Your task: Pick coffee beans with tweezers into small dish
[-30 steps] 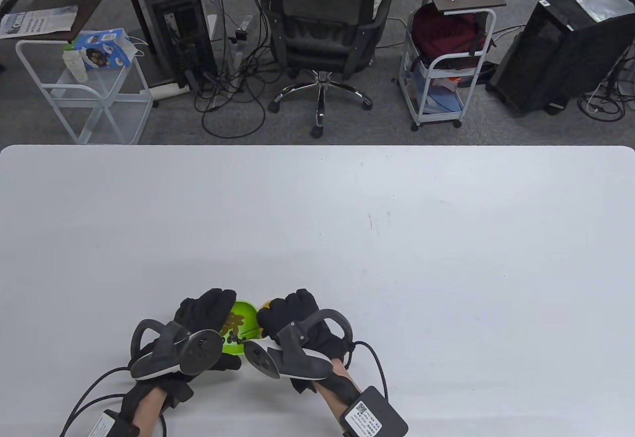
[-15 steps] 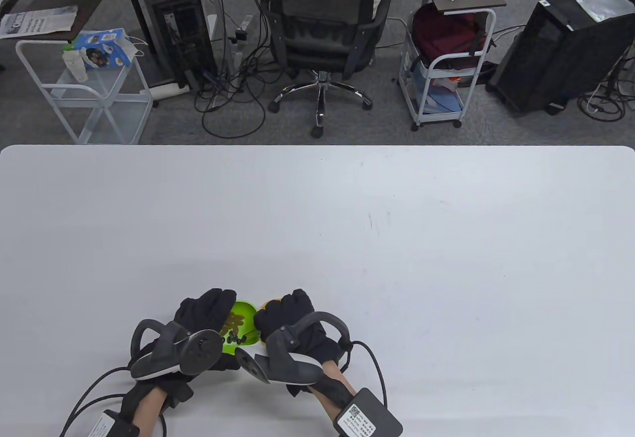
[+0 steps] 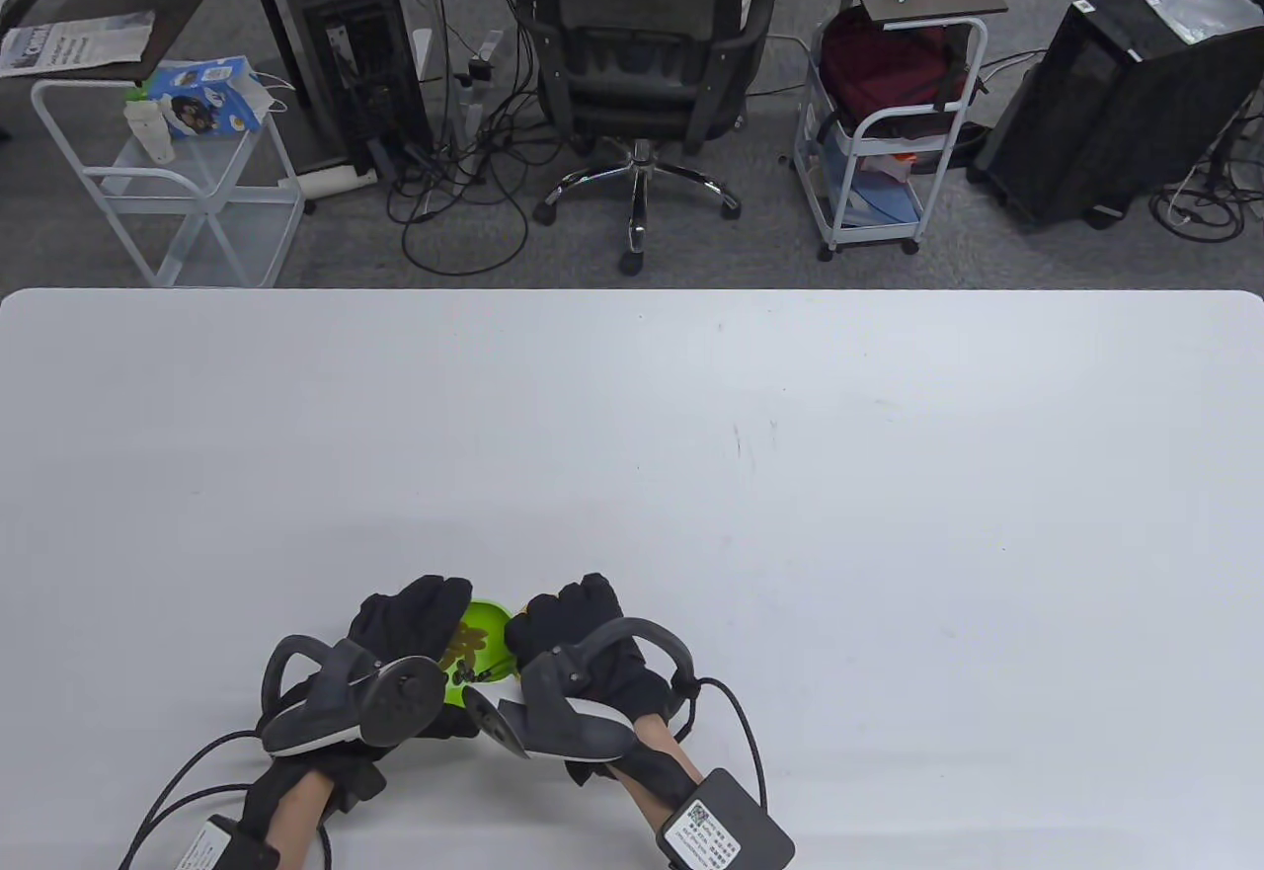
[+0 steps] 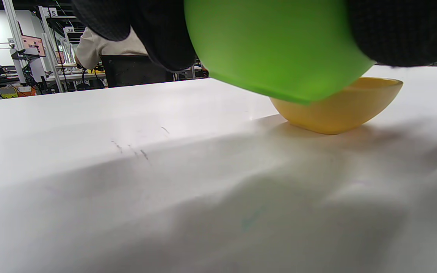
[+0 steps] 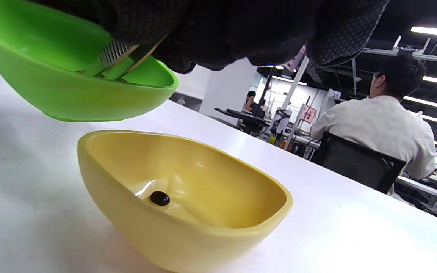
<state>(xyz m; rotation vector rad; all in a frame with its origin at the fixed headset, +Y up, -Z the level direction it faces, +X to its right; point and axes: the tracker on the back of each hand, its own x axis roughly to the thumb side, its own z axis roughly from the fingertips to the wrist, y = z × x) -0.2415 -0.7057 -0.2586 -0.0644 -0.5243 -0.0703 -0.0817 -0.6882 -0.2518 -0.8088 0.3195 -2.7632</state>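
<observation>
My left hand (image 3: pixel 410 628) holds a green bowl (image 3: pixel 484 648) tilted and lifted off the table; several dark coffee beans (image 3: pixel 464 674) lie inside it. The bowl also shows in the left wrist view (image 4: pixel 275 49) and in the right wrist view (image 5: pixel 66 87). My right hand (image 3: pixel 573 628) grips tweezers (image 5: pixel 116 60) whose tips reach down into the green bowl. A small yellow dish (image 5: pixel 180 201) stands on the table under my right hand, with one dark bean (image 5: pixel 160 198) in it. The yellow dish (image 4: pixel 339 110) sits right beside the green bowl. In the table view my right hand hides the dish.
The white table (image 3: pixel 691 455) stretches far and to both sides of the hands. Cables run from both wrists at the near edge. An office chair (image 3: pixel 642 40), carts and computer towers stand on the floor beyond the table.
My right hand has shifted a little to the left, toward the green bowl, now covering the yellow dish in the table view. The left hand and bowl have stayed in place.
</observation>
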